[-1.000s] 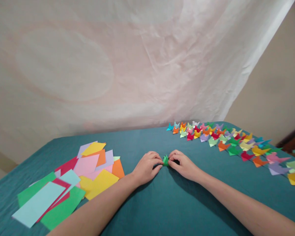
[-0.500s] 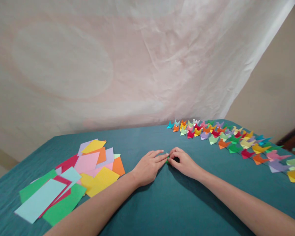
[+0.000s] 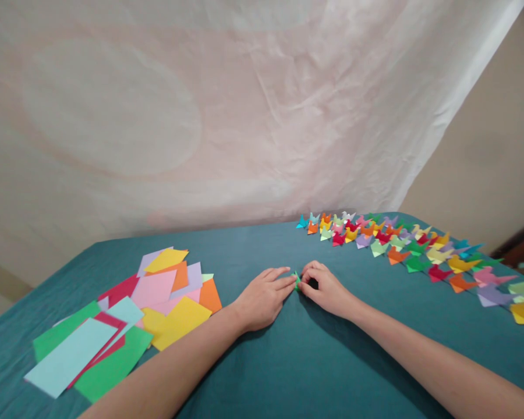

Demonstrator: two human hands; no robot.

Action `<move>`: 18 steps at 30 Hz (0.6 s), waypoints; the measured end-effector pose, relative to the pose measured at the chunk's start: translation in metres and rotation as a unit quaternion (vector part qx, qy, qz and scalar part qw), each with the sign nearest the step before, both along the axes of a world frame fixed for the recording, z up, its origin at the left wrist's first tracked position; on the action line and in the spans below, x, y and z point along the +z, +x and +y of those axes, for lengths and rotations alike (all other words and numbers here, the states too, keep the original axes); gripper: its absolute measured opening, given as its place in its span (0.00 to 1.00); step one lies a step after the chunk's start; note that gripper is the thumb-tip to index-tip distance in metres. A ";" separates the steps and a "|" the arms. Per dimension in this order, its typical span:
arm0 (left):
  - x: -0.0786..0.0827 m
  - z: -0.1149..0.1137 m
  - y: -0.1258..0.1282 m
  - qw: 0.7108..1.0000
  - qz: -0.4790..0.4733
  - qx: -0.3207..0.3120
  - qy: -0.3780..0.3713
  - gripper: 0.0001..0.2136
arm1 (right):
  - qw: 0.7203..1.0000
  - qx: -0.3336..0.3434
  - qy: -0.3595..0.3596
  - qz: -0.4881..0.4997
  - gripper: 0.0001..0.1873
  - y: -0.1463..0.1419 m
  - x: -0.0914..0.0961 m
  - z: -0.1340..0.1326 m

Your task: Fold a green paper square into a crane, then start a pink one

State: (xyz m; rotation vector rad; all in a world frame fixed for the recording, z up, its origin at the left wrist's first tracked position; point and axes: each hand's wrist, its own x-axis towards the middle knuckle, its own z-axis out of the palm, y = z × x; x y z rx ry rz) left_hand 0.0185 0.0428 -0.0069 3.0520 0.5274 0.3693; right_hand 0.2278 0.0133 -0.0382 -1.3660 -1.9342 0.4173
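A small green folded paper piece (image 3: 296, 280) lies on the teal tablecloth (image 3: 297, 361), mostly hidden between my two hands. My right hand (image 3: 325, 288) pinches it with curled fingers. My left hand (image 3: 264, 295) rests flat beside it, fingers stretched out, with the fingertips touching or pressing the piece's left edge.
A loose pile of coloured paper sheets (image 3: 126, 314) lies at the left. Rows of several small folded paper figures (image 3: 402, 247) run along the back right of the table. A pale cloth backdrop (image 3: 201, 116) hangs behind the table.
One second ago both hands pinched the upright green piece. My left fingers have since stretched out flat and the piece sits lower, mostly covered. Little has changed in the last half second.
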 end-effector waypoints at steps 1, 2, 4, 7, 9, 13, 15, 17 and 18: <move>0.000 0.000 0.000 1.000 0.002 0.001 0.001 0.19 | 1.000 0.001 0.002 -0.002 0.06 0.000 0.000 0.000; 0.000 -0.001 0.000 1.000 0.005 0.003 0.003 0.19 | 1.000 0.001 0.005 -0.005 0.06 -0.001 0.001 -0.001; 0.001 -0.001 0.000 1.000 0.015 0.006 0.006 0.19 | 1.000 0.001 0.011 -0.010 0.06 -0.002 0.002 -0.002; 0.001 -0.001 0.000 1.000 0.027 0.011 0.010 0.20 | 1.000 0.000 0.015 -0.018 0.06 -0.003 0.002 -0.002; 0.001 -0.001 0.000 0.999 0.031 0.012 0.012 0.19 | 1.000 -0.001 0.017 -0.022 0.06 -0.003 0.003 -0.002; 0.002 -0.001 0.000 0.999 0.031 0.011 0.018 0.20 | 0.999 0.008 0.027 -0.015 0.02 0.000 0.004 -0.004; 0.002 -0.001 0.000 0.999 0.031 0.011 0.023 0.20 | 0.999 0.029 0.037 -0.008 0.04 0.002 0.005 -0.007; 0.003 -0.002 0.000 0.999 0.031 0.012 0.025 0.20 | 0.997 0.054 0.052 -0.016 0.10 0.004 0.006 -0.011; 0.003 -0.002 0.000 0.999 0.031 0.012 0.026 0.20 | 0.996 0.061 0.062 -0.031 0.13 0.005 0.006 -0.014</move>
